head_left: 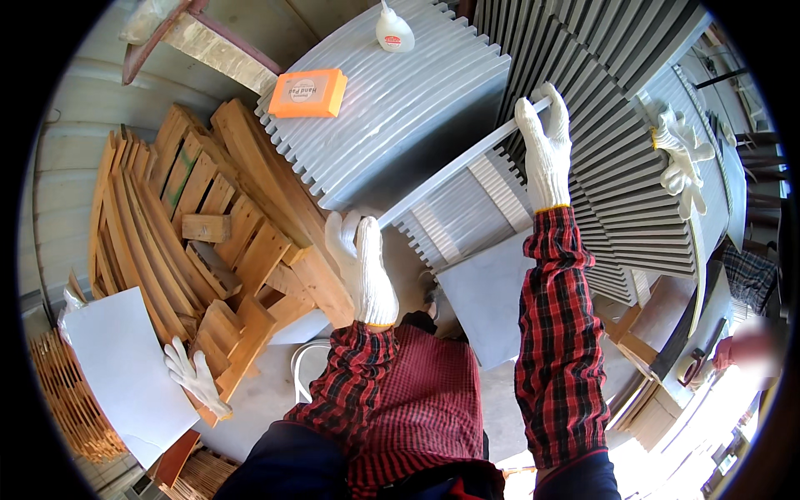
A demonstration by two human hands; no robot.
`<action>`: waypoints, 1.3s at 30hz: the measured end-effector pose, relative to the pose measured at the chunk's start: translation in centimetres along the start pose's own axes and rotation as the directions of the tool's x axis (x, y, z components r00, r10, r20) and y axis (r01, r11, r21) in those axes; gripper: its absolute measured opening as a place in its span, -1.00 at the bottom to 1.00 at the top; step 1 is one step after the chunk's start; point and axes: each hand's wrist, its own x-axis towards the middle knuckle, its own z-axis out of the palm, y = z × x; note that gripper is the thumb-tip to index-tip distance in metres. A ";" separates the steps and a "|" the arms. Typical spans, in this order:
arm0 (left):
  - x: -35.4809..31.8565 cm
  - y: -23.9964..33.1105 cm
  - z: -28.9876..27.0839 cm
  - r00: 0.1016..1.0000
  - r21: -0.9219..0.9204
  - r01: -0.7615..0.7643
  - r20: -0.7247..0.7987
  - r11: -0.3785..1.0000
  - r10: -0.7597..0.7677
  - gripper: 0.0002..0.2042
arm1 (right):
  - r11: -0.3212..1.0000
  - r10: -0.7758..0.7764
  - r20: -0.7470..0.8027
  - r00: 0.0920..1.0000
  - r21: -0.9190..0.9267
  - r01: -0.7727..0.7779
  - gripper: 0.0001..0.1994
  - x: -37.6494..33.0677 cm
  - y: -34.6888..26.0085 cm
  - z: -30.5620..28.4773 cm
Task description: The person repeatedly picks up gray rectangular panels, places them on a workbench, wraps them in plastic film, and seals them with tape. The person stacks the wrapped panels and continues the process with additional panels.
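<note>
A long, narrow light-grey strip (pixel 454 168) runs slantwise between my hands, its right end farther away. My left hand (pixel 372 279), in a white knit glove, closes at its near left end, fingers around the tip. Toward the far right end my right hand (pixel 547 162), gloved the same way, grips the strip between thumb and fingers. Just beyond it rises a stack of grey slats (pixel 400 100) with ridged edges. On that stack lie an orange box (pixel 307 93) and a white squeeze bottle (pixel 393 32). Below the strip is a lower pile of similar slats (pixel 467 212).
More grey slats (pixel 617 158) are stacked at the right, with loose white gloves (pixel 682 158) on them. Wooden pallets (pixel 225 208) lean at the left, near another glove (pixel 196 377) and a pale sheet (pixel 129 383). A grey panel (pixel 485 296) lies nearer me. A person is partly visible far right.
</note>
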 end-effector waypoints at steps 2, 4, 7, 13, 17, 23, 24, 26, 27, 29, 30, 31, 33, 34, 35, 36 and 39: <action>-1.5 -0.4 -0.3 0.990 0.212 -0.138 0.034 0.967 0.134 -0.49 | 0.998 -0.023 0.004 1.000 0.061 0.023 -0.22 -0.5 0.7 -1.2; -1.2 -0.2 -1.9 0.921 0.473 -0.344 0.337 0.811 0.194 -0.48 | 0.983 -0.009 0.039 0.999 0.182 0.002 -0.29 -1.4 1.7 -2.7; -1.0 2.9 0.4 0.699 0.606 -0.679 0.706 0.414 0.113 -0.52 | 0.976 0.062 0.055 0.997 0.204 -0.072 -0.31 -2.5 2.6 -5.0; 0.6 2.1 3.7 0.623 0.619 -0.760 0.781 0.198 -0.048 -0.54 | 0.922 -0.192 0.087 0.977 -0.326 0.210 -0.29 -1.4 2.4 -7.9; 2.5 4.4 4.3 0.618 0.631 -0.773 0.773 0.073 -0.140 -0.53 | 0.575 -0.580 -0.004 0.814 -0.711 0.406 -0.37 2.1 -2.8 -14.1; 5.8 6.2 5.0 0.737 0.763 -0.637 0.644 0.108 -0.206 -0.39 | 0.346 -0.372 -0.133 0.919 -0.938 0.005 -0.19 11.5 -0.5 -24.9; 6.6 5.8 4.8 0.739 0.762 -0.638 0.646 0.107 -0.190 -0.37 | 0.414 -0.323 -0.075 0.943 -0.908 0.070 -0.25 12.8 1.3 -26.5; 7.0 6.6 5.2 0.769 0.804 -0.584 0.593 0.116 -0.237 -0.30 | 0.529 -0.260 -0.057 0.964 -0.844 0.093 -0.36 12.7 1.0 -26.5; 7.1 7.0 5.3 0.770 0.802 -0.582 0.596 0.132 -0.227 -0.30 | 0.577 -0.241 -0.110 0.964 -0.815 0.051 -0.41 12.7 1.0 -26.0; 7.0 6.7 5.0 0.769 0.800 -0.577 0.600 0.165 -0.222 -0.30 | 0.643 -0.241 -0.196 0.951 -0.766 0.005 -0.49 11.8 0.7 -25.2; 6.8 6.6 5.0 0.785 0.818 -0.548 0.574 0.172 -0.231 -0.30 | 0.665 -0.265 -0.235 0.935 -0.746 0.001 -0.51 11.9 0.9 -25.0; 6.4 7.1 5.4 0.797 0.842 -0.514 0.540 0.166 -0.271 -0.30 | 0.687 -0.286 -0.273 0.919 -0.726 -0.002 -0.53 12.1 1.5 -24.8; 5.6 8.1 6.7 0.804 0.878 -0.452 0.477 0.157 -0.354 -0.30 | 0.803 -0.357 -0.376 0.855 -0.591 0.076 -0.57 11.5 2.1 -25.3; 5.9 7.7 6.6 0.798 0.864 -0.466 0.504 0.192 -0.332 -0.30 | 0.888 -0.301 -0.439 0.847 -0.453 0.081 -0.61 10.1 0.1 -25.3; 6.3 7.0 5.8 0.801 0.856 -0.469 0.516 0.219 -0.304 -0.30 | 0.921 -0.318 -0.503 0.804 -0.367 0.135 -0.63 8.9 -0.1 -24.8; 6.6 6.6 5.0 0.807 0.848 -0.471 0.526 0.243 -0.269 -0.30 | 0.938 -0.331 -0.563 0.757 -0.283 0.199 -0.65 7.6 -0.3 -24.3; 7.2 5.9 4.4 0.815 0.830 -0.509 0.550 0.228 -0.182 -0.29 | 0.937 -0.328 -0.646 0.690 -0.134 0.321 -0.69 1.9 0.2 -22.6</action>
